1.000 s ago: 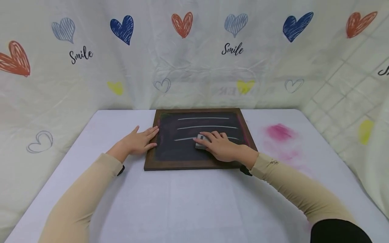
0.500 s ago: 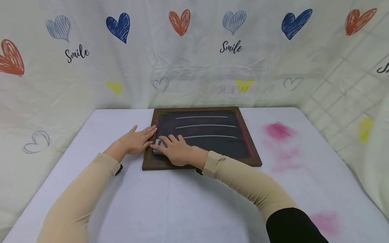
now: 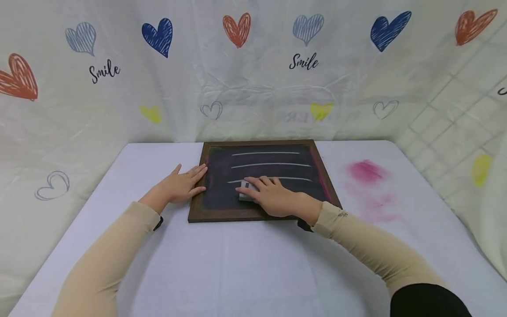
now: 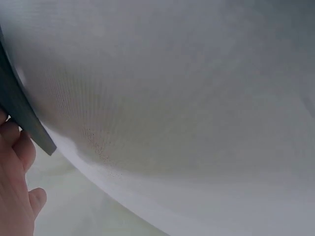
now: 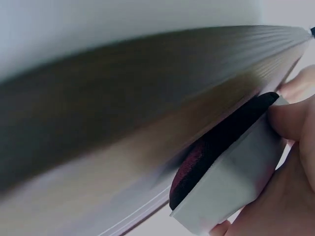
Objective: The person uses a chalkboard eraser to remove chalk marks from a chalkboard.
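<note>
A framed chalkboard [image 3: 222, 200] lies flat on the white-covered table, with three white chalk lines drawn across it. My left hand [image 3: 178, 185] rests on its left edge, fingers spread and fairly straight. In the left wrist view, the fingertips of that hand [image 4: 15, 182] touch the side of the board's frame [image 4: 22, 110]. My right hand [image 3: 273, 198] grips a grey chalkboard eraser [image 3: 244, 196] at the lower middle of the board, beside the lowest line. Seen from the right wrist, the eraser [image 5: 231, 177] has a dark pad with a pink smudge, facing the board.
The white tablecloth [image 3: 237, 264] spreads in front of and beside the board. Pink smudges [image 3: 366, 171] mark the cloth to the right. A white curtain [image 3: 253, 66] printed with hearts and "Smile" hangs behind the table.
My right hand slid the eraser left to the board's left edge, then back right to the lower middle. The left hand stays on the frame. The three lines look the same.
</note>
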Demonstrator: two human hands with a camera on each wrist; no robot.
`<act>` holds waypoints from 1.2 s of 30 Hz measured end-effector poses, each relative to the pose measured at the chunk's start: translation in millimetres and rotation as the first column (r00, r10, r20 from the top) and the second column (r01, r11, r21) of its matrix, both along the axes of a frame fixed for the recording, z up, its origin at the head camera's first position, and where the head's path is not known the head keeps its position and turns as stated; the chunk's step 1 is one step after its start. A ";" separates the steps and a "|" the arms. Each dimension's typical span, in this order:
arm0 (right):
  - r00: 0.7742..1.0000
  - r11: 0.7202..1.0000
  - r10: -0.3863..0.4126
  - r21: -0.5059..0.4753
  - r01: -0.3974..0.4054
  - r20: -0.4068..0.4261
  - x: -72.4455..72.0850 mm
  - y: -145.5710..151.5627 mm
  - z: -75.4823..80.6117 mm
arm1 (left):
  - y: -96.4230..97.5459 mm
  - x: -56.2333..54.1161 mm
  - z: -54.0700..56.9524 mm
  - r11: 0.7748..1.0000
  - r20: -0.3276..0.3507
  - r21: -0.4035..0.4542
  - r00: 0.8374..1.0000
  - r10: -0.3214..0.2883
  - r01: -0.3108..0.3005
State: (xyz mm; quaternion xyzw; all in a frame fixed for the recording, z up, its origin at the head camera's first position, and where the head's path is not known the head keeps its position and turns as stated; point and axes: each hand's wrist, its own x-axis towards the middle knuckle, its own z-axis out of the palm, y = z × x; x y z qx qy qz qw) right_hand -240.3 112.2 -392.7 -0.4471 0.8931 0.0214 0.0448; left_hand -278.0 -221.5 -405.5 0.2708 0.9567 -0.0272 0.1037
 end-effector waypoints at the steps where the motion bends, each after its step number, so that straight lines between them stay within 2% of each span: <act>1: 1.000 1.000 -0.012 -0.025 0.012 0.003 1.1 13.0 0.1 | 0.1 -0.2 0.1 1.000 -0.003 -0.002 1.000 -0.002 0.002; 9: 0.985 0.972 -0.173 -0.163 0.170 -0.006 15.4 109.7 3.0 | 0.7 0.2 -0.5 1.000 0.002 -0.005 1.000 -0.001 0.001; 12: 0.978 0.961 -0.207 -0.185 0.204 0.005 18.7 127.5 3.4 | 0.3 0.4 -1.0 1.000 -0.002 -0.009 1.000 0.001 -0.001; 15: 0.977 0.959 -0.210 -0.188 0.211 0.025 20.0 130.5 3.5 | -0.3 0.3 -0.2 1.000 -0.007 -0.019 1.000 0.001 -0.001; 23: 0.982 0.970 -0.187 -0.165 0.180 -0.031 13.4 105.7 5.0 | 2.7 -1.3 0.6 1.000 -0.002 -0.012 1.000 -0.008 0.008; 30: 0.988 0.988 -0.124 -0.085 0.132 0.089 1.0 48.4 7.9 | 3.0 -1.2 1.0 1.000 0.012 -0.007 1.000 0.003 -0.003; 36: 0.993 0.998 -0.053 0.026 0.050 0.104 -4.7 -9.9 9.7 | 2.4 -0.2 2.0 1.000 0.002 -0.014 1.000 0.005 -0.005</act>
